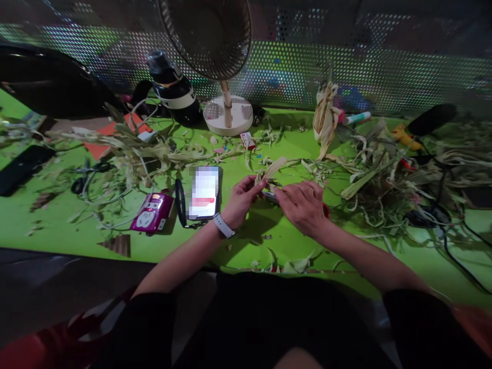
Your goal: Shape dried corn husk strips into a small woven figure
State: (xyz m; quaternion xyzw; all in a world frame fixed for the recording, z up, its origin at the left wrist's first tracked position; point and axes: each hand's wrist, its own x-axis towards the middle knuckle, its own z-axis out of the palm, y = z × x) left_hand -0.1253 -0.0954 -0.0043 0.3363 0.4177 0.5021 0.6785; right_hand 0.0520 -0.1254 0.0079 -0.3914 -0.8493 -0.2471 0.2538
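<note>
In the head view, my left hand (pixel 240 200), with a pale band at its wrist, pinches a piece of dried corn husk (pixel 275 168) above the green table. Close by on the right, my right hand (pixel 302 207) is closed around scissors, whose silver blades (pixel 270 196) point toward the left hand; a bit of red handle (pixel 326 210) shows past the palm. The blades lie right by the lower part of the husk, but whether they touch it I cannot tell. My right fingers cover most of the scissors.
Left of my hands lie a lit phone (pixel 203 192) and a purple power strip (pixel 152 212) with a white cord. A fan (pixel 226 115) and black bottle (pixel 175 95) stand behind. A husk figure (pixel 325 118) stands at the back; husk scraps (pixel 369 189) pile up on the right.
</note>
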